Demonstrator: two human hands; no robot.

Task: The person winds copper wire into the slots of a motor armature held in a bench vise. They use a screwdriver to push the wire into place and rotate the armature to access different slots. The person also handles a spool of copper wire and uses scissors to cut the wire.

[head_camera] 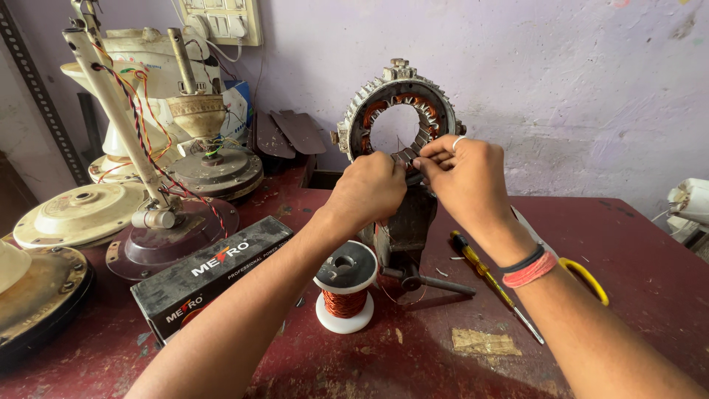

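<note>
A ring-shaped motor stator (399, 92) with copper windings stands upright, clamped in a small bench vise (405, 229). Both my hands are at the ring's lower edge. My left hand (367, 190) is closed against the lower left of the ring. My right hand (464, 177), wearing a ring and red and black wristbands, pinches something thin at the slots; a fine copper wire seems to run there, too thin to see clearly. A spool of copper wire (346, 287) stands on the table below my left wrist.
A dark red table (635, 258) holds a long dark box (214, 277), a yellow-handled screwdriver (491, 281), a yellow-handled tool (587, 279) and a vise handle (443, 284). Several ceiling fan motors and rods (148, 185) crowd the left side. A switchboard (221, 18) hangs on the wall.
</note>
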